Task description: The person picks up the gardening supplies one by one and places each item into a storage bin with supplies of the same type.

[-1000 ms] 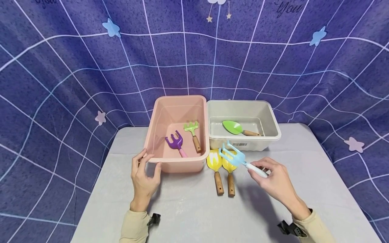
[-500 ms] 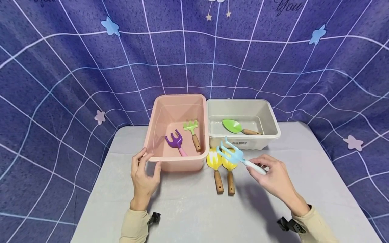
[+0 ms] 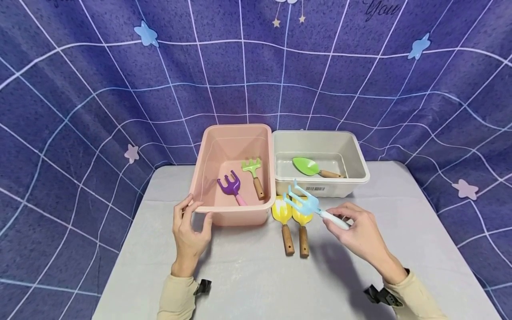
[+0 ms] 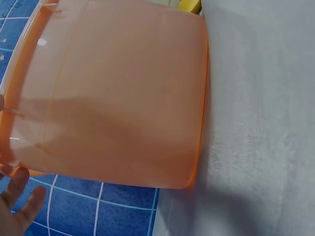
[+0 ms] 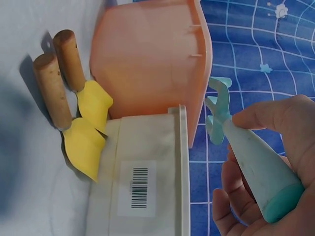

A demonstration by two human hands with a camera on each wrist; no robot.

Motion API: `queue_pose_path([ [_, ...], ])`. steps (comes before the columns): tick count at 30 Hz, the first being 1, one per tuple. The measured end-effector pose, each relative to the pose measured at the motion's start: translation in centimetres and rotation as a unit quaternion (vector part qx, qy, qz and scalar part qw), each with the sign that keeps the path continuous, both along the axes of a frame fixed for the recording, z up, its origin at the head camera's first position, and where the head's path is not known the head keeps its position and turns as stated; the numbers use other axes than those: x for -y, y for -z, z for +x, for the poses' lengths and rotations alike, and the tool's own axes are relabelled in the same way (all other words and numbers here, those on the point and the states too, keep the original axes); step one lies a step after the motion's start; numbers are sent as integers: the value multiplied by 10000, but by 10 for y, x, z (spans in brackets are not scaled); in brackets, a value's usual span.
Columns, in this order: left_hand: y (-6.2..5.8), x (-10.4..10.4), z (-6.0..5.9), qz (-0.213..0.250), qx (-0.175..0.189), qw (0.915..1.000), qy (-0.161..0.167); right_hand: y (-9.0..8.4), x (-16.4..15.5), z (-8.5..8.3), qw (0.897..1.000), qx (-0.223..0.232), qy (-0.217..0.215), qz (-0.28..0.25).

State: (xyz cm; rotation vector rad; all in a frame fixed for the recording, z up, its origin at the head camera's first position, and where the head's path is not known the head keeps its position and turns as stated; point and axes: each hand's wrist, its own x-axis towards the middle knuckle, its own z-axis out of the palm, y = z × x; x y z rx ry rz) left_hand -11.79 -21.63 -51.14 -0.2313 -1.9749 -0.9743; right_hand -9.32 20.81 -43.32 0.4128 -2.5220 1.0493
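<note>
Your right hand (image 3: 358, 231) grips one light-blue fork (image 3: 309, 205), held up near two yellow trowels (image 3: 282, 210) on the tabletop (image 3: 248, 275). Your left hand (image 3: 191, 235), fingers loosely spread, touches one pink bin (image 3: 240, 218) containing two forks (image 3: 230, 186); one grey bin (image 3: 344, 190) holds one green trowel (image 3: 306, 166).

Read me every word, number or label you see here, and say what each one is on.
"You": on the blue patterned curtain, upper right.
Script at the curtain's top left: cut off, not fully readable.
Barcode label on the gray bin: no readable digits.
</note>
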Motion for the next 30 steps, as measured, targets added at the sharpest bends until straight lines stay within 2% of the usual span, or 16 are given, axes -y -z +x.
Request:
queue_pose_path([
  [30, 2, 0, 1, 14, 9, 10000, -7, -18, 9, -7, 9994, -153, -269, 129],
])
